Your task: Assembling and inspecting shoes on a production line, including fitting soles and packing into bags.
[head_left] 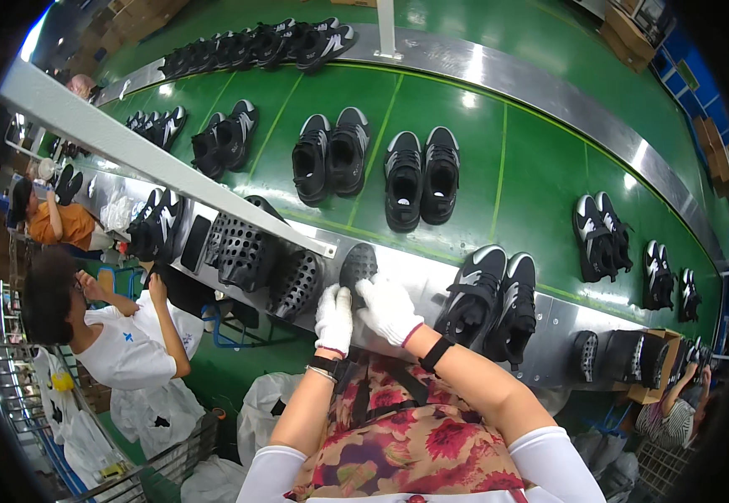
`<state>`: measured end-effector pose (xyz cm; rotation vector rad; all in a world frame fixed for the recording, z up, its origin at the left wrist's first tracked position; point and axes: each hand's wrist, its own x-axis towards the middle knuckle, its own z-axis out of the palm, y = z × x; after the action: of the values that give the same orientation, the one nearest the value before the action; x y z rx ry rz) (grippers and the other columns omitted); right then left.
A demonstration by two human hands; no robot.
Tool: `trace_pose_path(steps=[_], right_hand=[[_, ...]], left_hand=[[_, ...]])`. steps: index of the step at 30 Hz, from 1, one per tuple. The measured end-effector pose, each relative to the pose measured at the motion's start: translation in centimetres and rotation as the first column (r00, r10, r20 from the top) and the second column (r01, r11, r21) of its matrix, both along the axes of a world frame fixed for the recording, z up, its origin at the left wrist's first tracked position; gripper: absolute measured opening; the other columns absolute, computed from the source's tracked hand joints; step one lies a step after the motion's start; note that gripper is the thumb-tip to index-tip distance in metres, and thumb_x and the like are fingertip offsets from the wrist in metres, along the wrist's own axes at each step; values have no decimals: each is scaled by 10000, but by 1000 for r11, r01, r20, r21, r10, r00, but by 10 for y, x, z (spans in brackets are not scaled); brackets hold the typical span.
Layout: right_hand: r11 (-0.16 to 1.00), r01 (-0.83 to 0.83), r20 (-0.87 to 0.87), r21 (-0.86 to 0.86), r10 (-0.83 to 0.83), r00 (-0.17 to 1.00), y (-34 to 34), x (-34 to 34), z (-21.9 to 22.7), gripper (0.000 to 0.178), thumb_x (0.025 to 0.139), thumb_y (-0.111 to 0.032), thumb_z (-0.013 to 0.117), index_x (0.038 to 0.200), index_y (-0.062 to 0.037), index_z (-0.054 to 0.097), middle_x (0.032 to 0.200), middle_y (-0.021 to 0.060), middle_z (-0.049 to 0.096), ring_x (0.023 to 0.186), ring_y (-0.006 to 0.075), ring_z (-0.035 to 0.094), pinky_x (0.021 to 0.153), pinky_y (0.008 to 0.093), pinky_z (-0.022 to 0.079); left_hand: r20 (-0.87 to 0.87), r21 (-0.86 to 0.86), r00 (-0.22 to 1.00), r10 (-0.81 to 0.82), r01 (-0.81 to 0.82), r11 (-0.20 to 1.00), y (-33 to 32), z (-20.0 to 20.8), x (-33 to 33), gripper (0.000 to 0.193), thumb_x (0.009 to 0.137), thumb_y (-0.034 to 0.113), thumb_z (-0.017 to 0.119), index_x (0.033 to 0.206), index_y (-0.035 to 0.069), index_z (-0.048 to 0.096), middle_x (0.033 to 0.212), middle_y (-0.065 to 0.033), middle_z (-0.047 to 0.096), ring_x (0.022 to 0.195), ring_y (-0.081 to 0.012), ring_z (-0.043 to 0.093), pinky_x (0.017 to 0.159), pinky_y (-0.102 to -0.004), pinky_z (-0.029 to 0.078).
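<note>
Right in front of me on the metal ledge lies a dark sole-shaped piece [359, 263] with a dotted surface. My left hand [333, 320], in a white glove, grips its near left edge with the fingers close together. From the right, my right hand [388, 309], gloved alike, closes on its near right edge. The undersides of both hands and the piece's near end are hidden. Left of it stand a similar dotted piece [296, 285] and a stack of black perforated pieces [245, 250]. A pair of black and grey shoes [483, 289] rests on the right.
Beyond the ledge runs a green conveyor belt [465, 230] with yellow lines, carrying several pairs of shoes [421, 178]. A white slanted bar [188, 180] crosses at the left. A person in a white shirt [134, 352] sits left; white bags [268, 407] stand below.
</note>
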<state>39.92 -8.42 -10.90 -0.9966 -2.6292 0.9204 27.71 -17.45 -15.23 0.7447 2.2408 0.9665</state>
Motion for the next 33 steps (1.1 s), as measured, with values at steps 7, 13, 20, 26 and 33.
trace_pose_path(steps=[7,13,20,26,33], right_hand=[[982,-156,-230,-105,128,965,11,50,40,326,737,-127,723,1027,-78,582,921,168,552,866,381,587,757,465,499],[828,119,-139,-548,-231,963,4,100,103,721,854,-451,707,1384,-20,477,1281,227,598,1145,356,624,968,385,493],[781,422,-266,-460,-575,773,-15,154,100,655,844,-344,749,1353,-8,510,1201,218,649,1109,325,652,981,386,491],[498,733,-146,-462,-858,492,-37,269,116,510,778,-221,797,1187,27,619,1029,158,699,925,219,676,850,335,536],[429,663,90,-614,-796,598,-78,282,123,538,751,-303,811,1151,19,649,999,145,705,910,213,669,847,337,526]], left_hand=[[128,170,991,-41,19,985,-1,64,5,308,984,230,584,1181,-4,618,1135,-134,645,1012,-260,620,902,-375,499],[850,318,519,-86,-377,870,20,105,38,177,967,53,580,1136,14,614,1037,-38,642,854,-101,606,765,-251,504],[782,373,562,-271,-74,925,42,133,112,146,993,118,562,1113,46,603,937,-17,616,828,-91,571,729,-240,476],[47,369,638,-769,704,607,50,87,126,246,901,137,656,1111,13,629,1088,-125,657,1028,-267,638,882,-356,505],[-557,-335,-29,-830,922,193,108,58,166,385,761,191,710,1120,87,615,980,-143,625,931,-337,585,799,-449,470]])
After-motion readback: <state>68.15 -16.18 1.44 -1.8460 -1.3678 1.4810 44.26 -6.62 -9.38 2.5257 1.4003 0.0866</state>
